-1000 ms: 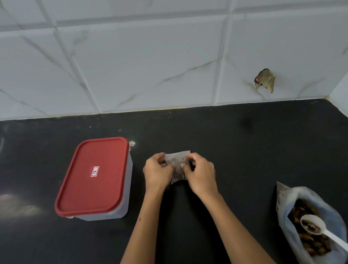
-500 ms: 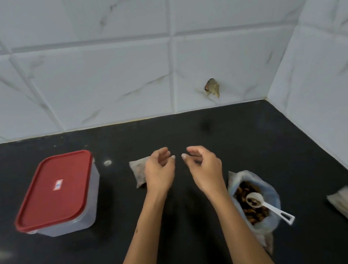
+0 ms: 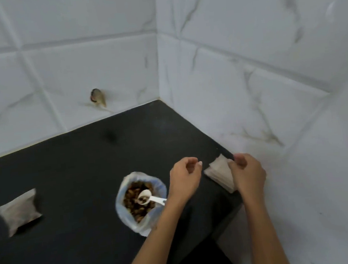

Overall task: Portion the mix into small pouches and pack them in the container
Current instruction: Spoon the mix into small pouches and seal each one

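Papery filled pouch (image 3: 20, 211) lies at lower left, unpacked; no container shows. Mix bag (image 3: 140, 200) sits centre. Right hand (image 3: 248, 174) touches the empty pouch stack (image 3: 220, 173), grip unclear; left hand (image 3: 185, 179) hovers loosely curled, empty.

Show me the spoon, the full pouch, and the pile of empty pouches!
spoon (image 3: 144, 196): head view, on its white bowl.
full pouch (image 3: 20, 211): head view, on its middle.
pile of empty pouches (image 3: 219, 170): head view, on the top sheet.
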Demonstrator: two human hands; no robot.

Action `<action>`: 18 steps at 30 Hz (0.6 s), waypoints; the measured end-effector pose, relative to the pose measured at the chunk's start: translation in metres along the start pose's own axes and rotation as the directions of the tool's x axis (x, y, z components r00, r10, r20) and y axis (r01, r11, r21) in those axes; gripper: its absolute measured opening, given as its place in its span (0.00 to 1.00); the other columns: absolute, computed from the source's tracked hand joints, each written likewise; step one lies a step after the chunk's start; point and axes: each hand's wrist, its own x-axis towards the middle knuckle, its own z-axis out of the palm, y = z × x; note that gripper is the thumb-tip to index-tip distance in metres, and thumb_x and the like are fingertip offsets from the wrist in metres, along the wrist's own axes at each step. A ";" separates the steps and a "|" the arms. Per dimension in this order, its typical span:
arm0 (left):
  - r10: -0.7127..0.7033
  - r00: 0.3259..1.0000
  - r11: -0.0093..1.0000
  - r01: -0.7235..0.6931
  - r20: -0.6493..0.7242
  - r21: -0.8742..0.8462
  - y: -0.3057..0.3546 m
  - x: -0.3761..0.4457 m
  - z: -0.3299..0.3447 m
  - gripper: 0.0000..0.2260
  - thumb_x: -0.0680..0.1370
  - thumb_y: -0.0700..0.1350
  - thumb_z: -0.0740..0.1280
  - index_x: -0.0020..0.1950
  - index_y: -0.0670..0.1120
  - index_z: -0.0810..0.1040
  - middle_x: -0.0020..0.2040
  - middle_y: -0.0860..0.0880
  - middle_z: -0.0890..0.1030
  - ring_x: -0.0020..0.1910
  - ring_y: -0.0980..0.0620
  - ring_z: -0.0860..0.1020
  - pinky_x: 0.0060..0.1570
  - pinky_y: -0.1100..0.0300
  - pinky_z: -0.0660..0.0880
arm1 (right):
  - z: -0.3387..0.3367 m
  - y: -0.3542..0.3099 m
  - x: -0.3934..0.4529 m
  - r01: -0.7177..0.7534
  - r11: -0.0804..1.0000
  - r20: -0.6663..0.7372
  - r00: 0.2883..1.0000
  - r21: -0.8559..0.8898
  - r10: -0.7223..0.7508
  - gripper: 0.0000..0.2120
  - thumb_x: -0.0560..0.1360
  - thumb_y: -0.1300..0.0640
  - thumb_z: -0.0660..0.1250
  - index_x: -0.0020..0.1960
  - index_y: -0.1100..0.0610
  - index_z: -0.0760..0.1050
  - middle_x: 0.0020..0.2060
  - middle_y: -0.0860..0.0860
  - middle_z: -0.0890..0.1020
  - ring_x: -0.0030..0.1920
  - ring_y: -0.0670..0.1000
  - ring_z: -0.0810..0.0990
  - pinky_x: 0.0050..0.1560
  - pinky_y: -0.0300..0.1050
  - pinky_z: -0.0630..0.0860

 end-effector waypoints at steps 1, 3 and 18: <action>0.002 1.000 0.998 -0.004 0.028 0.058 0.002 0.004 0.014 0.11 0.79 0.45 0.66 0.59 0.44 0.79 0.49 0.51 0.81 0.46 0.58 0.78 0.46 0.72 0.71 | -0.009 0.014 0.008 -0.044 0.998 -0.030 0.999 -0.037 0.043 0.13 0.75 0.60 0.68 0.59 0.61 0.78 0.54 0.57 0.82 0.56 0.56 0.79 0.56 0.40 0.70; -0.002 0.997 0.984 -0.011 0.073 0.175 0.003 0.014 0.037 0.14 0.79 0.43 0.65 0.64 0.42 0.76 0.57 0.47 0.81 0.54 0.54 0.78 0.53 0.67 0.71 | -0.020 0.037 0.021 -0.093 0.990 -0.053 0.995 -0.108 0.088 0.13 0.75 0.59 0.68 0.58 0.62 0.78 0.54 0.58 0.82 0.55 0.57 0.79 0.54 0.42 0.70; -0.104 0.991 0.878 0.133 -0.088 0.461 0.003 0.038 0.096 0.06 0.77 0.43 0.66 0.50 0.48 0.82 0.48 0.51 0.83 0.51 0.50 0.80 0.60 0.50 0.71 | -0.006 0.072 0.057 -0.182 0.947 0.088 0.973 -0.265 0.211 0.07 0.76 0.56 0.66 0.49 0.54 0.83 0.45 0.53 0.84 0.47 0.55 0.81 0.40 0.40 0.69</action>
